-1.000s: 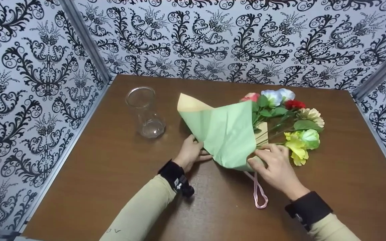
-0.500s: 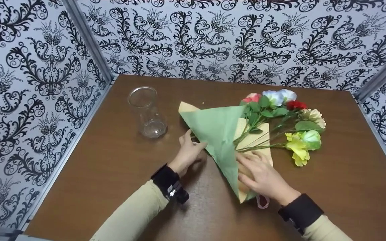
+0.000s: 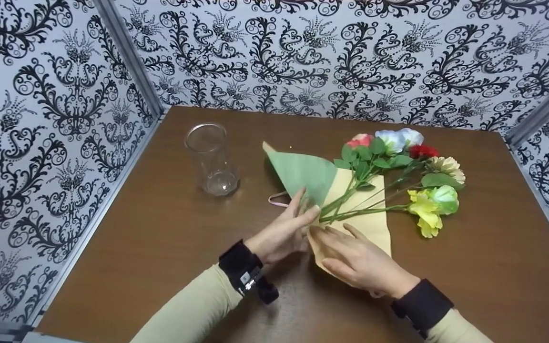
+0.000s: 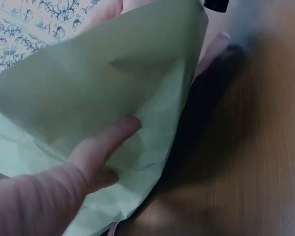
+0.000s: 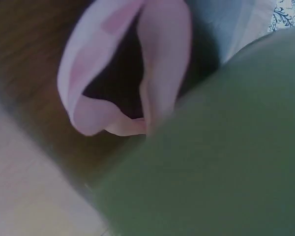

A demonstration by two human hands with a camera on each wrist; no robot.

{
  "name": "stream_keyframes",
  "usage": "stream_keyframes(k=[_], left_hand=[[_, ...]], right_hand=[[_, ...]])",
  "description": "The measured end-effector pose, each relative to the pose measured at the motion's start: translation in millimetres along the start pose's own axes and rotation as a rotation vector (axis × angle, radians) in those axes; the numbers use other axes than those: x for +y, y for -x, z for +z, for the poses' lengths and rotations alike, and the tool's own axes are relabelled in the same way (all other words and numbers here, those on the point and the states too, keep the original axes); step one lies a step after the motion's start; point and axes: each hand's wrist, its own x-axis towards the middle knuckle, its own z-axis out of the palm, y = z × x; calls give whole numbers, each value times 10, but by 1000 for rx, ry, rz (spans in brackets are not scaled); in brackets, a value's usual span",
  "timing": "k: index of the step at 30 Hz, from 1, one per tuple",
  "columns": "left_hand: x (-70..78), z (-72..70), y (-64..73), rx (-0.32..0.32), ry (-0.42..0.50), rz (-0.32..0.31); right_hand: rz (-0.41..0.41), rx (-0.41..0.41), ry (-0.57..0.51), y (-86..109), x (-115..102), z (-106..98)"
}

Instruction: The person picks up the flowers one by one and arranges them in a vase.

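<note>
A sheet of wrapping paper [image 3: 303, 171], green outside and cream inside, lies loosely folded on the table under several artificial flowers [image 3: 398, 157] with green stems. My left hand [image 3: 279, 238] touches the paper's green outer side with extended fingers, close to the stem ends. In the left wrist view, its fingers [image 4: 105, 145] press on the green surface. My right hand [image 3: 362, 262] rests on the cream side near the lower edge, fingers stretched toward my left hand. Part of a pink ribbon [image 3: 278, 200] sticks out left of the paper; a loop of ribbon [image 5: 123, 69] fills the right wrist view.
A clear glass vase [image 3: 215, 162] stands upright at the back left of the brown table [image 3: 160, 247]. Patterned black-and-white panels [image 3: 303, 62] enclose the back and sides. The flower heads spread toward the right.
The raised green flap has folded down and the cream inside shows more. My left hand has moved right toward the stem ends. My right hand has shifted left and down. The vase stays put.
</note>
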Motion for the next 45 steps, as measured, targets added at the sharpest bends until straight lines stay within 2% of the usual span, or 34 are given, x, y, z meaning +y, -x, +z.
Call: stream_keyframes(k=[3, 7, 11, 14, 17, 22, 25, 28, 33, 39, 41, 45], left_hand=[[5, 28, 12, -33, 7, 14], [0, 67, 15, -6, -13, 46], [-29, 87, 0, 73, -39, 97], [-47, 91, -17, 159, -49, 95], [-62, 76, -33, 218, -57, 112], [-68, 33, -22, 328, -164, 259], [-67, 7, 15, 394, -211, 308], [-67, -30, 73, 442, -244, 287], [-50, -121, 181, 540, -401, 247], [-16, -205, 284, 526, -379, 192], [-1, -223, 306, 566, -418, 202], [24, -273, 354, 647, -495, 281]], right_hand=[[15, -61, 3, 2, -27, -15], [56, -160, -50, 30, -67, -55], [100, -224, -118, 83, -109, -85], [116, -248, -115, 134, -139, -90], [132, -279, -73, 183, -175, -83], [130, -354, -23, 238, -228, -22], [134, -376, -24, 261, -240, 20], [137, -376, -21, 280, -235, 47], [122, -388, 16, 298, -210, 71], [136, -420, 66, 285, -150, 70], [148, -421, 74, 273, -124, 62], [200, -409, 100, 253, -65, 25]])
